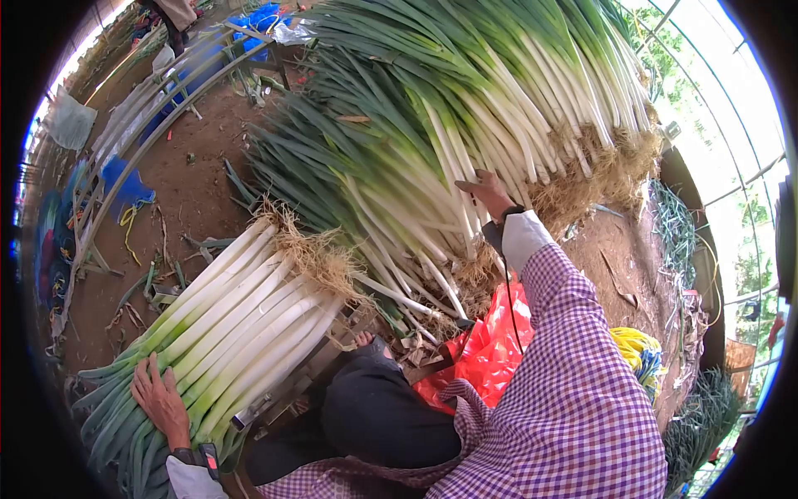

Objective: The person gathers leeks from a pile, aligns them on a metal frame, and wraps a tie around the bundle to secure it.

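Observation:
Fingers spread, my left hand (160,401) lies on the green part of a row of leeks (241,308). Their white shafts slope up to shaggy roots (316,254) in front of me. On the other side, my right hand (489,193) reaches out to a large heap of leeks (449,125). Its thumb and forefinger are apart beside the white shafts, with the other fingers partly hidden; I see nothing gripped in it. The heap's green leaves point away to the upper left, and its roots (598,170) face right and toward me.
Red plastic sheeting (490,333) lies by my knee (391,407). To its right is a bundle of yellow ties (636,353). A metal frame (125,175) with blue plastic stands at left on bare soil. Another person's legs (176,33) show at the top left.

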Demonstrator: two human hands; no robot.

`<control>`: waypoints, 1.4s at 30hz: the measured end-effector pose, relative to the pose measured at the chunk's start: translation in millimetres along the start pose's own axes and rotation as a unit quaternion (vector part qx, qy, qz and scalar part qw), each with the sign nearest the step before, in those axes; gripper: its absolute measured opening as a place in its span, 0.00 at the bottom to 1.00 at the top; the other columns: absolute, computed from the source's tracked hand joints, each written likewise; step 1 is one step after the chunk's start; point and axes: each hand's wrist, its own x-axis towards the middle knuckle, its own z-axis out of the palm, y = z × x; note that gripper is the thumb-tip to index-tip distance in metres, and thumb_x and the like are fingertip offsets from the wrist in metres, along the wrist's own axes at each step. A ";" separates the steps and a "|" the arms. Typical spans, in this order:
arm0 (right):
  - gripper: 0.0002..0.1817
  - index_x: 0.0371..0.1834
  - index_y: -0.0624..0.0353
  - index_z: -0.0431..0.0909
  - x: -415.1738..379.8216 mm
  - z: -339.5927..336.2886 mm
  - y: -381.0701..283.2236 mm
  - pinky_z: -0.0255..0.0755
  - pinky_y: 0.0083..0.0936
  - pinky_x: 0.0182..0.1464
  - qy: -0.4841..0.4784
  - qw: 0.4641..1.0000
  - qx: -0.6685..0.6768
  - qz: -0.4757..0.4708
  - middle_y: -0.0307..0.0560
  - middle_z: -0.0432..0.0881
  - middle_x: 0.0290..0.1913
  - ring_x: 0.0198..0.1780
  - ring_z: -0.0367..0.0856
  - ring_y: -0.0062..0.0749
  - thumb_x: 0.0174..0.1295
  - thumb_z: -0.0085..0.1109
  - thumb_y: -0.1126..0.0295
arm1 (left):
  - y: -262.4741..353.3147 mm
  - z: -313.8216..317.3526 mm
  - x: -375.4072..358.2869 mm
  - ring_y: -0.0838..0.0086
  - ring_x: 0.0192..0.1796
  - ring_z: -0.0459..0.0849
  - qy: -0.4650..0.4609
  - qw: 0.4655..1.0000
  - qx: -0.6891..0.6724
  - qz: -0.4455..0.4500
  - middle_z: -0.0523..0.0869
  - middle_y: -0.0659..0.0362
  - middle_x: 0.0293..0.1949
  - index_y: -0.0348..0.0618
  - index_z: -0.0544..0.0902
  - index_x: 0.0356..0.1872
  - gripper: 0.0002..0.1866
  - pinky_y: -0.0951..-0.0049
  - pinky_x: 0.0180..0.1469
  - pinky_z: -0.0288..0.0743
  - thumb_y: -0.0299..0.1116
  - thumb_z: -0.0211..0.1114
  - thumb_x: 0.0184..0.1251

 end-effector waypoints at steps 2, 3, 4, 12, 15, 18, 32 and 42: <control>0.37 0.67 0.71 0.74 43.3 -1.0 38.3 0.78 0.33 0.56 -0.011 0.994 0.101 -0.029 0.55 0.83 0.57 0.55 0.83 0.38 0.62 0.78 0.59 | -1.7 1.3 0.3 0.56 0.74 0.70 0.000 1.000 0.009 -0.002 0.75 0.52 0.69 0.46 0.75 0.73 0.24 0.49 0.79 0.57 0.43 0.54 0.84; 0.25 0.57 0.71 0.84 47.6 5.4 36.0 0.78 0.33 0.48 0.001 0.987 0.149 -0.055 0.48 0.89 0.45 0.44 0.85 0.32 0.65 0.75 0.61 | -1.4 2.4 0.1 0.57 0.74 0.70 -0.001 1.000 0.012 -0.003 0.75 0.52 0.70 0.46 0.75 0.73 0.24 0.49 0.79 0.57 0.43 0.54 0.84; 0.25 0.57 0.71 0.84 46.3 0.7 39.6 0.77 0.32 0.48 -0.013 0.987 0.152 -0.055 0.48 0.88 0.45 0.44 0.85 0.32 0.66 0.74 0.62 | -0.4 3.3 -0.6 0.57 0.74 0.70 0.000 1.000 0.014 -0.002 0.75 0.52 0.70 0.46 0.75 0.73 0.24 0.49 0.79 0.57 0.43 0.53 0.84; 0.24 0.60 0.70 0.84 64.0 8.2 54.7 0.74 0.30 0.51 -0.062 0.985 0.129 -0.092 0.47 0.89 0.45 0.47 0.84 0.33 0.68 0.67 0.60 | -7.5 11.8 0.5 0.59 0.74 0.70 0.017 0.999 0.043 0.014 0.75 0.55 0.71 0.48 0.73 0.75 0.24 0.53 0.79 0.59 0.45 0.51 0.85; 0.29 0.65 0.71 0.80 47.6 18.2 46.9 0.76 0.31 0.55 -0.018 0.986 0.127 -0.108 0.51 0.89 0.49 0.50 0.87 0.36 0.69 0.67 0.59 | -6.2 9.9 0.4 0.57 0.73 0.72 0.024 0.999 0.027 0.016 0.76 0.53 0.69 0.47 0.75 0.74 0.23 0.52 0.78 0.59 0.43 0.52 0.86; 0.36 0.71 0.71 0.75 42.7 26.4 38.6 0.77 0.33 0.55 -0.060 0.984 0.141 -0.096 0.54 0.89 0.52 0.50 0.88 0.37 0.67 0.70 0.56 | -7.1 11.1 0.4 0.57 0.73 0.72 0.030 0.999 0.022 0.018 0.76 0.52 0.70 0.47 0.75 0.74 0.23 0.52 0.79 0.59 0.43 0.52 0.85; 0.52 0.87 0.49 0.51 40.6 36.8 -11.3 0.77 0.55 0.60 0.152 0.911 -0.350 -0.154 0.69 0.85 0.55 0.59 0.84 0.65 0.56 0.66 0.70 | -4.9 8.4 -0.5 0.54 0.72 0.71 0.046 0.999 -0.008 0.012 0.76 0.51 0.69 0.45 0.76 0.71 0.23 0.50 0.79 0.57 0.42 0.58 0.81; 0.55 0.83 0.69 0.58 -78.7 -0.4 -10.7 0.77 0.41 0.65 0.023 0.986 -0.051 -0.156 0.66 0.85 0.62 0.61 0.86 0.49 0.48 0.78 0.77 | 2.0 1.7 -1.5 0.56 0.70 0.72 0.082 0.996 -0.043 0.004 0.78 0.51 0.63 0.45 0.78 0.68 0.23 0.51 0.78 0.57 0.45 0.61 0.80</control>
